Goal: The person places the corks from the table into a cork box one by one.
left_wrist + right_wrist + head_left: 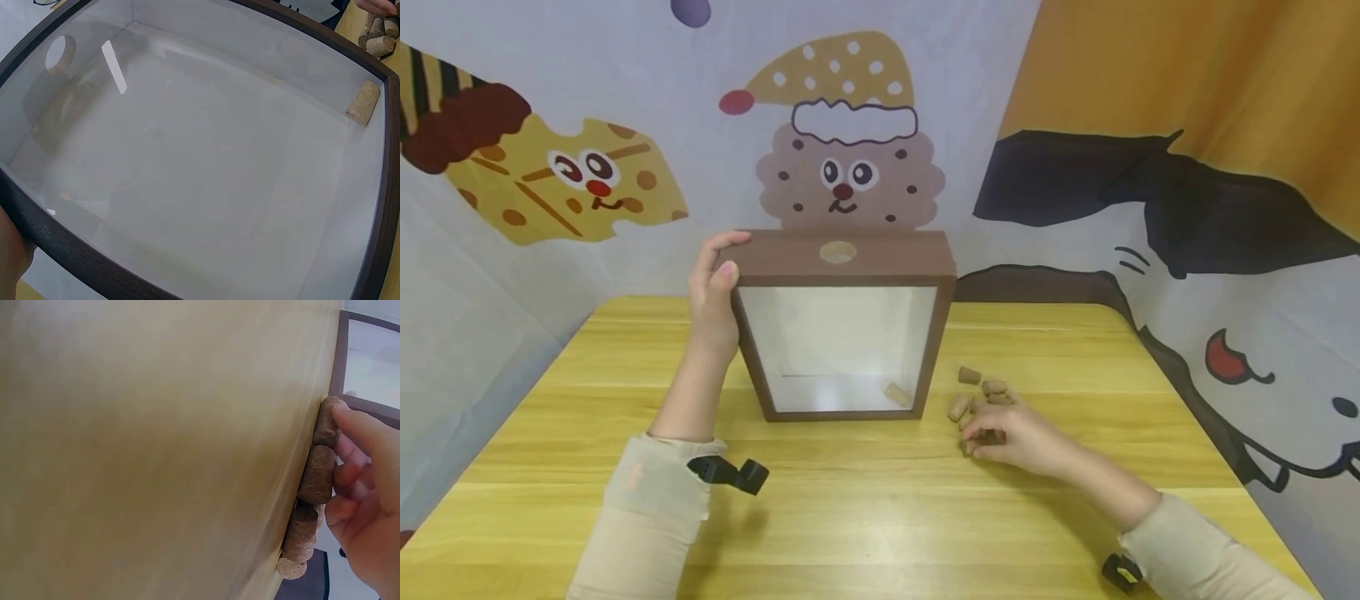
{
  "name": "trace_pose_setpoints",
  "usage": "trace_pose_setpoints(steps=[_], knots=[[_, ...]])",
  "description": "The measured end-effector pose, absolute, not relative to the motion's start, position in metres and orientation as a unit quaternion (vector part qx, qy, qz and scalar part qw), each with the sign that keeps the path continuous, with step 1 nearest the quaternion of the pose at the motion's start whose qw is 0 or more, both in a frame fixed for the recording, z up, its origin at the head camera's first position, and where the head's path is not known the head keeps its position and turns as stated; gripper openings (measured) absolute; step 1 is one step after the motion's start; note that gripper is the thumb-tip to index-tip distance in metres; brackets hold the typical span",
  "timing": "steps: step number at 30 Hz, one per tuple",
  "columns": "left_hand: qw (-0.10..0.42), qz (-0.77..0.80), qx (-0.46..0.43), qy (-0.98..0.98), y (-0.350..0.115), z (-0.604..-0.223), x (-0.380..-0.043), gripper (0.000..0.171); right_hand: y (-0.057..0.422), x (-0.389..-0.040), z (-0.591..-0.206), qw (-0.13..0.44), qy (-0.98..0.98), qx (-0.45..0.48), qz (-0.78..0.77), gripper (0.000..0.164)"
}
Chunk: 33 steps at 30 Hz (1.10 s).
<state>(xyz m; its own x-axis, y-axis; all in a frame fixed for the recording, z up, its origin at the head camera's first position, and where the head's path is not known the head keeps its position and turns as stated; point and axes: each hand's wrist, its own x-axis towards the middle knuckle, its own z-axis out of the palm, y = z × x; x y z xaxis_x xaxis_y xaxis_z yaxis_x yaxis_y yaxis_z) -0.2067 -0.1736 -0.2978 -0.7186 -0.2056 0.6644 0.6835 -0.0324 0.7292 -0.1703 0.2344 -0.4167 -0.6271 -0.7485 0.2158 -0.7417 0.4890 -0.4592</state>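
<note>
A brown-framed shadow box [842,267] with a clear front and a round hole in its top stands upright on the table. My left hand [713,296] grips its upper left corner, thumb on the front edge and fingers over the top. One cork [364,103] lies inside, in the lower right corner. To the right of the box, my right hand [1018,435] is down at a small pile of loose corks [958,407]. Its thumb and fingers pinch a cork [327,422] at the near end of the pile; other corks lie against its curled fingers.
The box stands on a yellow wood-grain table [850,508]. Behind the table hangs a cloth [700,167] printed with cartoon figures. A black wrist mount [730,472] sticks out from the left sleeve, another [1122,572] from the right.
</note>
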Motion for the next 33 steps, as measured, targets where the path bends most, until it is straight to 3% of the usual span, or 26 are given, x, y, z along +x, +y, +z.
trace_pose_setpoints(steps=[7, 16, 25, 33], knots=[[0.322, -0.693, -0.195, -0.615, -0.173, -0.299, -0.207, 0.046, 0.235, -0.17, -0.419, -0.012, 0.852, -0.442, -0.28, 0.028], [0.323, -0.697, -0.204, -0.607, -0.174, -0.3, -0.21, 0.044, 0.229, -0.166, -0.403, 0.012, 0.843, -0.396, -0.364, 0.024], [0.323, -0.696, -0.199, -0.61, -0.174, -0.299, -0.209, 0.044, 0.209, -0.158, -0.367, -0.035, 0.82, -0.402, -0.405, 0.027], [0.325, -0.695, -0.206, -0.607, -0.174, -0.3, -0.211, 0.046, 0.185, -0.156, -0.327, -0.113, 0.769, -0.449, -0.44, 0.035]])
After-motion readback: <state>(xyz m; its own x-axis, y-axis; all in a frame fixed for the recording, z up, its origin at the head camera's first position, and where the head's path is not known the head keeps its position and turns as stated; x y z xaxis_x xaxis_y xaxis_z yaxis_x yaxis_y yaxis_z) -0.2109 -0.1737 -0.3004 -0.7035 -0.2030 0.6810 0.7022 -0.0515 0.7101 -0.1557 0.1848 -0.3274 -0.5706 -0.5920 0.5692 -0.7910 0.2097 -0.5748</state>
